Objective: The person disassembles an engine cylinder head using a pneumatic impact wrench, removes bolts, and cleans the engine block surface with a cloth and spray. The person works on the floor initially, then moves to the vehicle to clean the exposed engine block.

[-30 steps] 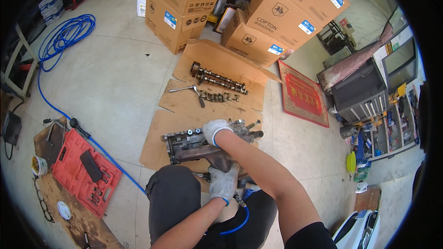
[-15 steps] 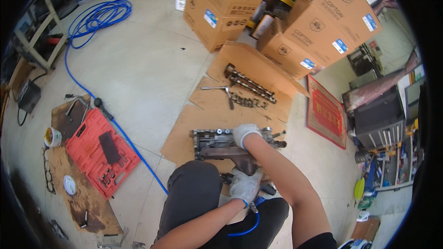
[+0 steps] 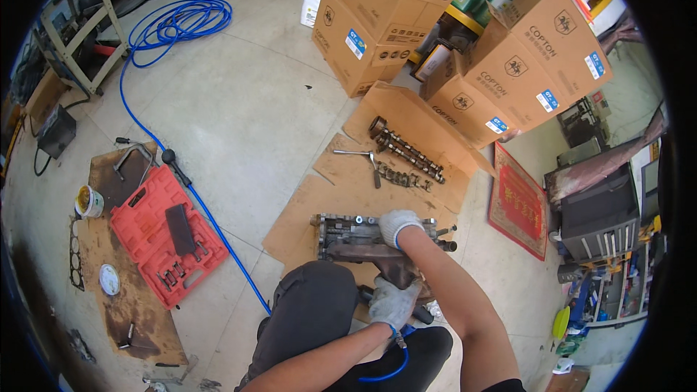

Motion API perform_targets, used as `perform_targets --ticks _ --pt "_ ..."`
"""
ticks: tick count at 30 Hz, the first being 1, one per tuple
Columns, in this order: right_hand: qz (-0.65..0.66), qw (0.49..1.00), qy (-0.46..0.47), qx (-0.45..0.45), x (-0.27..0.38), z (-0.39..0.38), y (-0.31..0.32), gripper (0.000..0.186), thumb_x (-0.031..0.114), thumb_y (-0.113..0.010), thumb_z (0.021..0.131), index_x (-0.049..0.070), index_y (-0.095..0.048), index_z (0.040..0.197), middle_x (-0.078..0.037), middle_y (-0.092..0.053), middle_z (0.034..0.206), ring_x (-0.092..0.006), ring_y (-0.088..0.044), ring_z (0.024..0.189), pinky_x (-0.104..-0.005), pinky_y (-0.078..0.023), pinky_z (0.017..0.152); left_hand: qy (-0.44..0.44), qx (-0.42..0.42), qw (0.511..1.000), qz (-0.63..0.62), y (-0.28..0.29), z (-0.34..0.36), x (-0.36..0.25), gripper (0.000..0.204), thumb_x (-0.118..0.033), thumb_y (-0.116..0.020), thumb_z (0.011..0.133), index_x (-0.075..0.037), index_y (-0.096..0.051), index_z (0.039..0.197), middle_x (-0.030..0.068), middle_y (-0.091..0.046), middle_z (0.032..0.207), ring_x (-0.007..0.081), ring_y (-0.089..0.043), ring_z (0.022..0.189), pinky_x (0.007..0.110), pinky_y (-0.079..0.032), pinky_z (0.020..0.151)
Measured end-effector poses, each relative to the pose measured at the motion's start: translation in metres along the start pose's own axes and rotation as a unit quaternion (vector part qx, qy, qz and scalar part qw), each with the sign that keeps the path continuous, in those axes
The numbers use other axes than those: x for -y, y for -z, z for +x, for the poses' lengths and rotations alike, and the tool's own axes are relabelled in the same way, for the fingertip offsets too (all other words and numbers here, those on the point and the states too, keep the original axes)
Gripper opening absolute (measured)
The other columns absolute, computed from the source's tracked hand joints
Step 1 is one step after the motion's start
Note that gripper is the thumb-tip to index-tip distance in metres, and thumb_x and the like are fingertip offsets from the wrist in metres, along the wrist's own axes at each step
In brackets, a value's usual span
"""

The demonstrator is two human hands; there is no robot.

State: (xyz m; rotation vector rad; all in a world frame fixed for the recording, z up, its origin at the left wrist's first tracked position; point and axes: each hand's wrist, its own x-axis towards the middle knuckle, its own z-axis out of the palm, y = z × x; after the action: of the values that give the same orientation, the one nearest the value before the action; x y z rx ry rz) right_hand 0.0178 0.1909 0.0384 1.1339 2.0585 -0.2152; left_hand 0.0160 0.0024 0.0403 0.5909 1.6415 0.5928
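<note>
An engine cylinder head (image 3: 341, 229) lies on flattened cardboard (image 3: 290, 226) before my knees, a rusty brown manifold (image 3: 359, 252) along its near side. My right hand (image 3: 398, 226), in a pale work glove, is closed over its top toward the right end; the fingertips are partly hidden. Close to the manifold's near side, my gloved left hand (image 3: 393, 303) grips a black air tool (image 3: 422, 314). A blue air hose (image 3: 394, 374) joins that tool through a metal fitting below the hand. The tool's working end is hidden.
Beyond the head lie camshafts (image 3: 408, 149) and a ratchet wrench (image 3: 353, 152). At left are a red tool case (image 3: 149, 229), a small tub (image 3: 88, 202) and a head gasket (image 3: 75, 254). Stacked cartons (image 3: 385, 11) stand ahead, a red mat (image 3: 518, 203) at right, coiled hose (image 3: 178, 29) far left.
The whole view has shifted, so the scene sits slightly lower and farther right. Both hands keep nearly the same places, right on the cylinder head, left on the air tool.
</note>
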Motion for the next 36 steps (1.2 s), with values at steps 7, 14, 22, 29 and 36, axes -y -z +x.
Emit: perform_targets --ticks 7,14,22,29,36 --pt "0.159 0.975 -0.079 -0.132 -0.015 -0.042 0.011 0.030 0.026 -0.059 0.096 0.004 -0.076 0.107 -0.020 -0.075 0.105 -0.0376 -0.073 0.098 -0.0461 -0.058 0.087 0.009 0.027 0.999 0.021 0.008 -0.002 -0.009 0.096 -0.062 -0.072 0.082 0.011 -0.037 0.133 0.0346 -0.061 0.126 0.0472 -0.062 0.118 0.048 -0.048 0.102" --pt "0.494 0.730 -0.216 -0.420 0.001 -0.178 -0.095 0.048 0.020 -0.077 0.087 0.000 -0.064 0.128 -0.020 -0.069 0.119 -0.0364 -0.068 0.108 -0.0424 -0.053 0.097 -0.017 0.049 0.997 0.058 0.008 0.010 0.000 0.099 -0.066 -0.068 0.083 0.012 -0.036 0.135 0.0360 -0.060 0.126 0.0493 -0.060 0.119 0.049 -0.048 0.101" --pt "0.460 0.654 -0.281 -0.531 0.063 -0.155 -0.133 0.048 0.019 -0.071 0.093 0.007 -0.057 0.137 -0.026 -0.051 0.138 -0.0443 -0.053 0.125 -0.0506 -0.045 0.106 -0.260 0.193 0.888 0.327 0.054 0.028 0.025 0.068 -0.059 -0.053 0.096 -0.005 -0.054 0.138 0.0286 -0.064 0.125 0.0422 -0.062 0.121 0.046 -0.051 0.100" --pt "0.416 0.669 -0.284 -0.547 0.059 -0.155 -0.138 0.049 0.012 -0.067 0.090 0.004 -0.055 0.138 -0.029 -0.050 0.136 -0.0455 -0.052 0.125 -0.0502 -0.045 0.105 -0.317 0.231 0.859 0.330 0.146 0.039 -0.099 0.032 -0.030 -0.063 0.092 -0.009 -0.068 0.115 0.0166 -0.071 0.115 0.0359 -0.069 0.104 0.045 -0.055 0.090" --pt "0.434 0.688 -0.247 -0.527 0.046 -0.161 -0.135 0.059 0.019 -0.075 0.084 0.005 -0.055 0.137 -0.029 -0.052 0.134 -0.0471 -0.054 0.122 -0.0517 -0.047 0.101 -0.505 0.228 0.695 0.458 0.105 0.165 -0.098 0.025 -0.027 -0.063 0.090 -0.013 -0.072 0.110 0.0136 -0.070 0.104 0.0328 -0.066 0.103 0.046 -0.054 0.086"
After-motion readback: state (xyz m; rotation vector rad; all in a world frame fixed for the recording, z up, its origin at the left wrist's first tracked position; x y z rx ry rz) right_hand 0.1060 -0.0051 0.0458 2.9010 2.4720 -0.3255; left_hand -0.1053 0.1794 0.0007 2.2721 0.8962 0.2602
